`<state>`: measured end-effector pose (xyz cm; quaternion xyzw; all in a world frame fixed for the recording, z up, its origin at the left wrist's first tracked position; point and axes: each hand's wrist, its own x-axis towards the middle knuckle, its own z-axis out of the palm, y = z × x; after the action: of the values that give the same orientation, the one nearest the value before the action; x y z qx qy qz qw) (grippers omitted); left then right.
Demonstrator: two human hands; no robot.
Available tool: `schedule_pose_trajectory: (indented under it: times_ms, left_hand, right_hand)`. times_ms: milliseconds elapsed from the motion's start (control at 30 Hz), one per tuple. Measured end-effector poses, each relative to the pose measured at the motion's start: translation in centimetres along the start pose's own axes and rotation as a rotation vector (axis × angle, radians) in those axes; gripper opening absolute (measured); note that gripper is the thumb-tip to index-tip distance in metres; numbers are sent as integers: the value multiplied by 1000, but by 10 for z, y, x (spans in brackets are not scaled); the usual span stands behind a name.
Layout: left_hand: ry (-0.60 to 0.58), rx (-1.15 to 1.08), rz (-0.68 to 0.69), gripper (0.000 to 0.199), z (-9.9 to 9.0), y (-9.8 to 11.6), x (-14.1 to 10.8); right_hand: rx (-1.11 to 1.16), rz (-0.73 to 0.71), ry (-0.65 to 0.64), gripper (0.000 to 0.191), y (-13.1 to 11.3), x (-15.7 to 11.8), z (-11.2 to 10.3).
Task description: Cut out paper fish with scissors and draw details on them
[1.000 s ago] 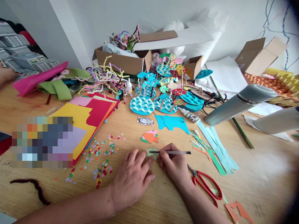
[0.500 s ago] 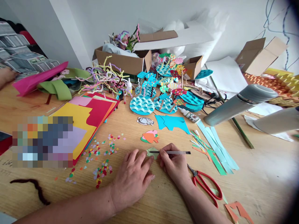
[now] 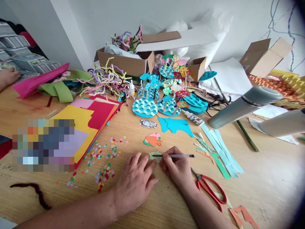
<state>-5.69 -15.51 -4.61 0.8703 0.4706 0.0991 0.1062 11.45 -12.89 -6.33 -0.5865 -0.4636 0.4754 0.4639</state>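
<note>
My right hand (image 3: 177,167) grips a slim pen (image 3: 186,156), which lies nearly level with its tip on a small light green paper cutout (image 3: 155,153). My left hand (image 3: 137,178) rests flat on the table, fingers stretched out, the fingertips at the cutout's near edge. Just beyond, fish-shaped paper cutouts (image 3: 153,140) in orange, pink and green lie stacked. Red-handled scissors (image 3: 211,189) lie beside my right wrist. Left of my left hand are scattered tiny coloured paper dots and triangles (image 3: 105,173).
Coloured paper sheets (image 3: 81,127) lie at the left. Blue wavy discs (image 3: 145,107) with paper fish stand at the back, near pipe cleaners (image 3: 107,76) and a cardboard box (image 3: 124,62). A grey flask (image 3: 243,106) and paper strips (image 3: 221,152) are at right. Another person's hand (image 3: 9,76) shows far left.
My hands, the pen and the green cutout look almost unmoved. At the far left, the other person's hand has come slightly further into view.
</note>
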Motion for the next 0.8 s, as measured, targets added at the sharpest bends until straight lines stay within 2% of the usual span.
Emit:
schedule_pose_trajectory:
  times_ms: [800]
  left_hand:
    - [-8, -17, 2, 44, -1, 0, 1]
  right_hand:
    - [19, -2, -5, 21, 1, -1, 0]
